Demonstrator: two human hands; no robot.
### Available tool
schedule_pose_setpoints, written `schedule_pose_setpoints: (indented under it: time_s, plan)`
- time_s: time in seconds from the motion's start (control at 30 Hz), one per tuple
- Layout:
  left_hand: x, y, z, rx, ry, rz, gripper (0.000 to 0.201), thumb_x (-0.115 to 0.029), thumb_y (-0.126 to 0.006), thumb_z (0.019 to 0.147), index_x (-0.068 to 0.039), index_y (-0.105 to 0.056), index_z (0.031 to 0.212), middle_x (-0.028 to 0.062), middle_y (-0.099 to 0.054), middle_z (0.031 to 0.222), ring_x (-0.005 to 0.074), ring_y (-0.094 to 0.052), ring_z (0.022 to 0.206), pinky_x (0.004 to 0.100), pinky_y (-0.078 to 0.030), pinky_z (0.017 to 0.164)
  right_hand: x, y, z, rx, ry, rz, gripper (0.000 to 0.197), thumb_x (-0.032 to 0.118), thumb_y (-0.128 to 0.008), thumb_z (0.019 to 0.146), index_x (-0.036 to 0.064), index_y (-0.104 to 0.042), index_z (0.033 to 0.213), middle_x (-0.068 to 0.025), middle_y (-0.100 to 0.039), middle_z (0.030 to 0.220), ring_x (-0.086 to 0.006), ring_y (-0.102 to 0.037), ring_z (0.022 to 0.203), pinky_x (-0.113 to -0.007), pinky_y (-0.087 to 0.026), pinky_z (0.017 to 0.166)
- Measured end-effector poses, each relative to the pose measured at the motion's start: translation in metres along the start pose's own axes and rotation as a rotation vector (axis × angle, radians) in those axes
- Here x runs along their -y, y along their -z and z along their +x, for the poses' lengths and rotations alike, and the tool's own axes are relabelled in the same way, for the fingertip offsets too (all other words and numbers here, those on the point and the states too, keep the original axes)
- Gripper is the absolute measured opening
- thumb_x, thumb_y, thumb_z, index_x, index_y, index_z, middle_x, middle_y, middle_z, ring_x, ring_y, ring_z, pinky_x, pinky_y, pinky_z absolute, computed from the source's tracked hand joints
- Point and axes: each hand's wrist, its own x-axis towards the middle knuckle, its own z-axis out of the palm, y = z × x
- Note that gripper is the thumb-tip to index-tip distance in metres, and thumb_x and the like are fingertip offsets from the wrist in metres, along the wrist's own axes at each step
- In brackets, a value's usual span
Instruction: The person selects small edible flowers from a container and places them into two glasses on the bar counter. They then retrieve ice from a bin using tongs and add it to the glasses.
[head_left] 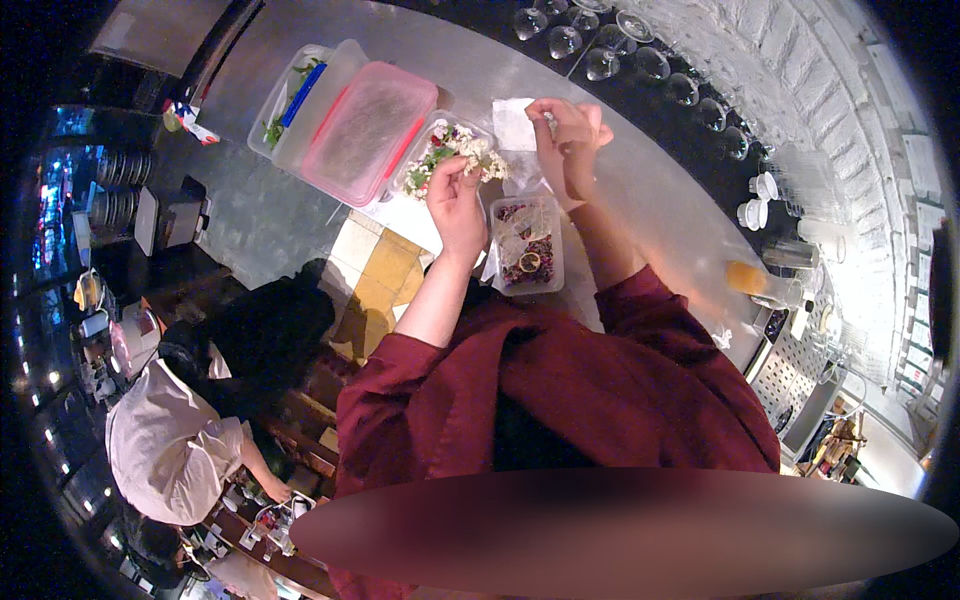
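My left hand [457, 212] is closed on a sprig of small white flowers [484, 160], held above a clear plastic container [483, 131] that has more white blossoms, green leaves and a bit of red in it. Over to the right, my right hand [568, 150] has its fingers pinched together beside a white paper napkin [513, 125]. A tiny pale bit shows at those fingertips, too small to name. Between my forearms sits another clear container [496, 270] of dark red dried petals, with a dried citrus slice [528, 262] and a clear plastic bag on top.
Left of the flowers lie a pink translucent lid [368, 125] and a container with a blue clip [303, 95] and green leaves. Stemmed glasses [603, 62] line the counter's far side. An orange-filled jar [748, 278] stands right. A person in a pale shirt [165, 445] works lower left.
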Motion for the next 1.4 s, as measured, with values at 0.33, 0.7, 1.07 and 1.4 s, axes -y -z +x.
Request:
schedule_pose_setpoints:
  time_s: [0.33,0.7,1.07,1.4]
  plan:
    - [-0.021,-0.012,-0.005,-0.061,0.097,-0.361,0.012,0.004,-0.055,0.091,-0.003,-0.055,0.101,0.0014,-0.056,0.089,0.0069,-0.051,0.083,0.0219,-0.04,0.075,-0.105,-0.069,-0.013,0.929,0.324,-0.221,0.01,0.028,-0.062,0.081,0.028,-0.071,0.085,0.0069,-0.065,0.093,-0.0213,-0.047,0.102,-0.046,-0.029,0.085]
    - [-0.052,0.021,-0.021,-0.274,0.02,-0.275,0.011,0.002,-0.056,0.089,-0.003,-0.056,0.099,0.0029,-0.058,0.092,0.0106,-0.053,0.085,0.0258,-0.042,0.08,-0.113,-0.076,-0.032,0.737,0.318,-0.003,0.024,0.027,-0.076,0.069,0.0239,-0.074,0.092,0.0072,-0.064,0.11,-0.0196,-0.045,0.11,-0.041,-0.024,0.095]
    - [-0.123,0.083,-0.085,-0.622,-0.404,0.323,0.003,0.002,-0.061,0.087,0.001,-0.06,0.09,0.006,-0.061,0.091,0.013,-0.058,0.079,0.0251,-0.047,0.075,0.012,-0.027,-0.044,0.136,0.261,0.083,0.022,0.023,-0.074,0.074,0.0205,-0.069,0.096,0.0008,-0.059,0.106,-0.0233,-0.046,0.108,-0.04,-0.028,0.095]
    - [-0.204,0.106,-0.204,-0.823,-0.861,0.78,0.017,0.01,-0.071,0.072,-0.001,-0.064,0.083,0.0077,-0.065,0.083,0.019,-0.057,0.077,0.0278,-0.046,0.069,0.26,0.118,-0.163,0.206,0.801,0.604,0.023,0.017,-0.08,0.061,0.0193,-0.07,0.081,0.0017,-0.058,0.1,-0.0195,-0.047,0.099,-0.034,-0.03,0.09]
